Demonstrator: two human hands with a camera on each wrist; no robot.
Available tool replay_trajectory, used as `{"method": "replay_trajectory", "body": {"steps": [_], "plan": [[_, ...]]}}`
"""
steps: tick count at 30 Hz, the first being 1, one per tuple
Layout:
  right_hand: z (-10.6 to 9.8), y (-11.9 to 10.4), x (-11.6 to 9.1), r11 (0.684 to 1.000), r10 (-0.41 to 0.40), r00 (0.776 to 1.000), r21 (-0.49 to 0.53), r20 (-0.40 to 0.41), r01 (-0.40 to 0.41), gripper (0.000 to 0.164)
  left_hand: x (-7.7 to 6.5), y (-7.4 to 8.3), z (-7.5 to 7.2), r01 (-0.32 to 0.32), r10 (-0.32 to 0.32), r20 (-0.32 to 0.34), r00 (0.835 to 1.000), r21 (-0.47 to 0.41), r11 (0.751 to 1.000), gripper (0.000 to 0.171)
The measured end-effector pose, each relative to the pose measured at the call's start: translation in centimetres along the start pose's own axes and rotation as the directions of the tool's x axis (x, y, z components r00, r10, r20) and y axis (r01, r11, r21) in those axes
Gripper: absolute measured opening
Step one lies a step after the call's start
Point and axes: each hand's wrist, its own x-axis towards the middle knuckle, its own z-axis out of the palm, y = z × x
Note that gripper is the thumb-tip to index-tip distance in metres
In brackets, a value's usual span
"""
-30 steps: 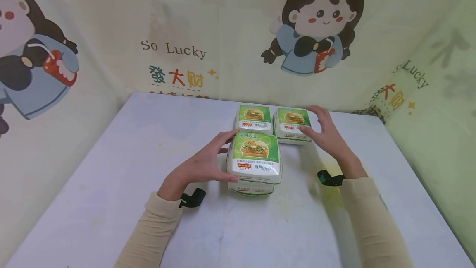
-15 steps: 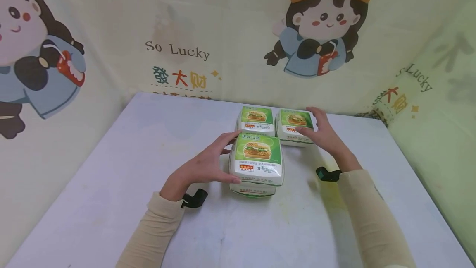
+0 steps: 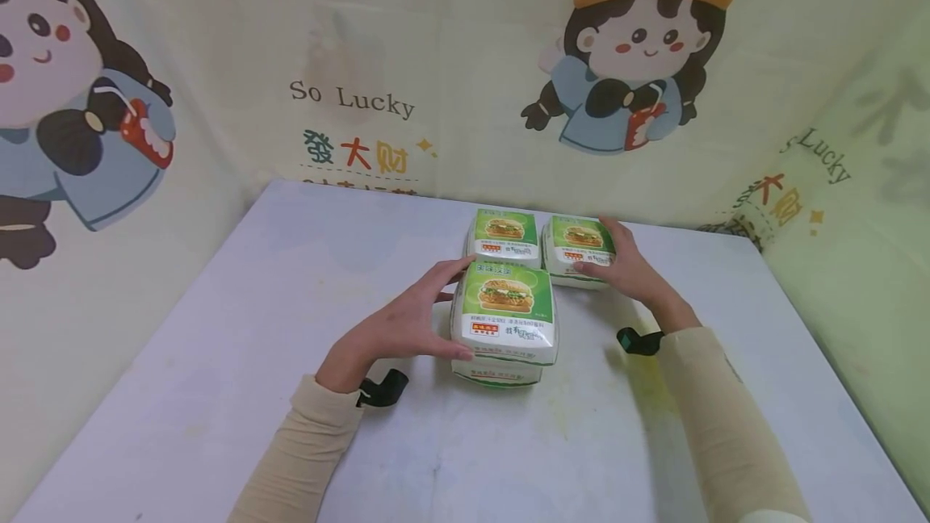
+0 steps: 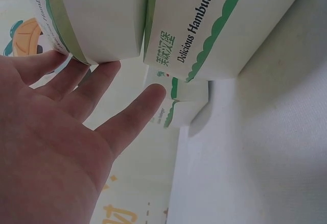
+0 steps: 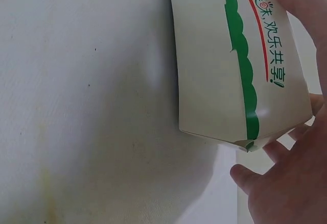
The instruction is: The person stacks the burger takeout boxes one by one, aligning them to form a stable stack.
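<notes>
White table [image 3: 581, 442]; green-topped burger boxes [image 3: 508, 294]

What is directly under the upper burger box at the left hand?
Another burger box: its printed side shows in the left wrist view, a strip of its front in the head view. The upper box hides most of its top; its inside isn't visible.

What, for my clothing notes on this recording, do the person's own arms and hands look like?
The left sleeve and right sleeve are beige, long and close-fitting, ending at the wrists. A black, angular left device juts from that wrist; the matching right device shows a greenish end. The left hand and right hand are ungloved.
</notes>
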Motion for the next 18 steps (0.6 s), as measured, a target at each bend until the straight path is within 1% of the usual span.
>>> {"method": "replay_trajectory", "body": {"steps": [8,12,18], "plan": [[0.28,0.19,0.14,1.000,0.007,1.000,-0.020,-0.005,-0.007,0.106,0.05,-0.01,0.10,-0.002,0.002,-0.006,1.000,-0.001,1.000,0.115],[0.40,0.31,0.26,1.000,0.013,1.000,-0.013,0.002,-0.013,0.108,0.02,0.03,0.12,0.004,-0.004,-0.004,1.000,-0.005,1.000,0.115],[0.41,0.67,0.30,1.000,0.008,1.000,-0.014,0.010,-0.008,0.110,0.00,0.02,0.15,-0.005,0.005,-0.002,1.000,0.009,1.000,0.116]]}}
